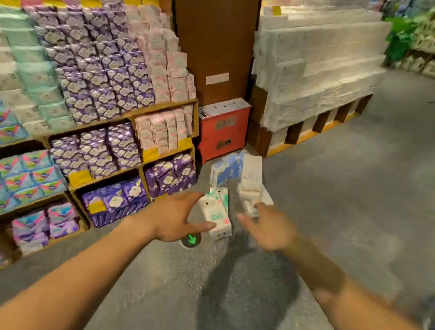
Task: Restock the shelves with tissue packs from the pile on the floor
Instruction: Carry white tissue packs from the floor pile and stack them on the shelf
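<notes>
You are holding your left hand (176,219) out low over the floor (343,209), fingers straight and spread, thumb pointing toward three o'clock, gripping nothing. Whether that thumb is already touching the pack behind it, I cannot tell. Your right hand (269,227) is hovering at the left one's three o'clock, just as open and empty, fingers fanning toward nine o'clock. The palms are facing each other across a gap, and that looks like you are framing a two-handed pickup.

The mint-and-pink tissue pack (215,214) is lying flat on the floor in that gap, nearest to you, so it is the likely first grab. At its twelve o'clock the rest of the pile is sitting: a blue pack (226,170) and a white pack (250,177), standing roughly on end and leaning together, though blur is hiding the details. The pile is resting at the foot of a red box (223,129), close to the shelf end, probably to keep the carry short.

A green arrow sticker (191,240) is showing at six o'clock of your left hand. At nine to ten o'clock the shelves (162,110) are rising in tiers, carrying purple packs (104,89) packed tightly. Which slot is waiting for this pack, I cannot tell. At one o'clock a pallet stack of white packs (314,75) is standing well apart.
</notes>
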`<control>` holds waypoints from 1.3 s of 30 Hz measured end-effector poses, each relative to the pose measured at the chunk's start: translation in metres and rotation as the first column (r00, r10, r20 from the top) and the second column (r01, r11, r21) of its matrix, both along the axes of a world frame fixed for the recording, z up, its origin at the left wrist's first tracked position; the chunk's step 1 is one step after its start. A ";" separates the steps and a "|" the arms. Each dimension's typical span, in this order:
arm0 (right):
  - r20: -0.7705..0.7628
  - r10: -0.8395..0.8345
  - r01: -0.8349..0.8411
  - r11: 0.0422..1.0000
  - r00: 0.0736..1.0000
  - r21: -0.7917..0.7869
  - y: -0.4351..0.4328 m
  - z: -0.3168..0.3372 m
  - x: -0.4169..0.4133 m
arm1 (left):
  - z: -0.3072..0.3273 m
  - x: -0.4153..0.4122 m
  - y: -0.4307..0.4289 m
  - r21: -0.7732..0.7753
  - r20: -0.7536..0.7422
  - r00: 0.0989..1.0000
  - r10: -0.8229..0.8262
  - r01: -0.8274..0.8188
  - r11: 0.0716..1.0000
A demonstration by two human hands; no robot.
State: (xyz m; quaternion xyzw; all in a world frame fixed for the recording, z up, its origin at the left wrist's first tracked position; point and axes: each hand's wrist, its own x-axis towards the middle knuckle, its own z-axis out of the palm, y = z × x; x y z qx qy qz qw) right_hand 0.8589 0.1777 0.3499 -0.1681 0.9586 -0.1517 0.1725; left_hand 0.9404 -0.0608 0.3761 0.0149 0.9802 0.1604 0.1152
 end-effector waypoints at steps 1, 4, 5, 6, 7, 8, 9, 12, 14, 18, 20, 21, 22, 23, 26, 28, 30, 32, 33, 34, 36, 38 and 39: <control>-0.007 -0.028 0.028 0.999 1.000 -0.015 -0.017 -0.009 -0.023 | -0.003 -0.032 -0.020 -0.026 0.017 0.999 -0.036 0.037 0.999; 0.029 -0.079 0.079 0.997 0.996 -0.004 -0.059 -0.020 -0.092 | -0.004 -0.130 -0.072 -0.053 0.085 0.989 -0.123 0.128 0.990; 0.058 -0.082 0.082 0.997 0.995 0.001 -0.069 -0.021 -0.114 | -0.003 -0.162 -0.085 -0.055 0.101 0.984 -0.146 0.152 0.987; 0.086 -0.092 0.092 0.996 0.992 0.009 -0.078 -0.023 -0.137 | -0.004 -0.193 -0.096 -0.057 0.104 0.980 -0.170 0.176 0.983; 0.100 -0.120 0.120 0.993 0.988 0.001 -0.086 -0.026 -0.160 | -0.006 -0.225 -0.107 -0.062 0.097 0.976 -0.196 0.203 0.977; 0.114 -0.174 0.178 0.984 0.978 -0.027 -0.092 -0.030 -0.183 | -0.010 -0.256 -0.116 -0.061 0.092 0.970 -0.224 0.230 0.971; 0.117 -0.230 0.238 0.969 0.966 -0.063 -0.098 -0.037 -0.206 | -0.015 -0.286 -0.123 -0.057 0.097 0.964 -0.249 0.255 0.965; 0.155 -0.339 0.356 0.929 0.928 -0.101 -0.114 -0.068 -0.275 | -0.047 -0.374 -0.140 -0.026 0.118 0.940 -0.321 0.326 0.945; 0.160 -0.395 0.411 0.908 0.905 -0.084 -0.127 -0.090 -0.316 | -0.073 -0.432 -0.150 -0.023 0.120 0.932 -0.343 0.348 0.937; 0.128 -0.495 0.507 0.857 0.859 -0.090 -0.153 -0.150 -0.400 | -0.130 -0.536 -0.172 -0.026 0.115 0.922 -0.370 0.375 0.927; 0.195 -0.555 0.577 0.814 0.809 -0.073 -0.167 -0.177 -0.438 | -0.156 -0.585 -0.183 -0.043 0.104 0.920 -0.379 0.385 0.922; 0.220 -0.576 0.600 0.797 0.787 -0.061 -0.174 -0.188 -0.454 | -0.169 -0.607 -0.189 -0.052 0.108 0.918 -0.382 0.389 0.920; 0.233 -0.585 0.610 0.790 0.777 -0.053 -0.180 -0.200 -0.468 | -0.181 -0.627 -0.194 -0.051 0.116 0.915 -0.386 0.394 0.918; 0.239 -0.586 0.612 0.789 0.774 -0.048 -0.186 -0.214 -0.481 | -0.197 -0.646 -0.199 -0.039 0.115 0.912 -0.393 0.400 0.916; 0.241 -0.688 0.720 0.689 0.684 -0.078 -0.203 -0.269 -0.514 | -0.256 -0.706 -0.213 -0.033 0.095 0.895 -0.436 0.441 0.897; 0.247 -0.753 0.789 0.606 0.610 -0.099 -0.216 -0.319 -0.533 | -0.304 -0.740 -0.220 -0.018 0.113 0.869 -0.482 0.487 0.873; 0.278 -0.798 0.842 0.533 0.534 -0.086 -0.233 -0.373 -0.550 | -0.360 -0.769 -0.228 0.002 0.148 0.841 -0.521 0.527 0.850; 0.312 -0.828 0.876 0.482 0.466 -0.030 -0.250 -0.433 -0.564 | -0.426 -0.795 -0.240 0.013 0.166 0.816 -0.554 0.560 0.829; 0.326 -0.837 0.889 0.458 0.439 -0.019 -0.259 -0.465 -0.570 | -0.460 -0.807 -0.246 0.022 0.171 0.809 -0.562 0.567 0.823; 0.346 -0.841 0.900 0.436 0.416 -0.021 -0.266 -0.498 -0.575 | -0.495 -0.816 -0.251 0.039 0.169 0.803 -0.572 0.574 0.818; 0.398 -0.849 0.931 0.362 0.348 -0.041 -0.281 -0.566 -0.581 | -0.565 -0.829 -0.261 0.088 0.155 0.800 -0.579 0.573 0.815; 0.432 -0.860 0.958 0.287 0.271 -0.030 -0.293 -0.629 -0.586 | -0.633 -0.837 -0.270 0.125 0.163 0.813 -0.559 0.545 0.829; 0.447 -0.865 0.968 0.251 0.229 -0.010 -0.299 -0.656 -0.589 | -0.666 -0.841 -0.275 0.133 0.177 0.818 -0.547 0.531 0.837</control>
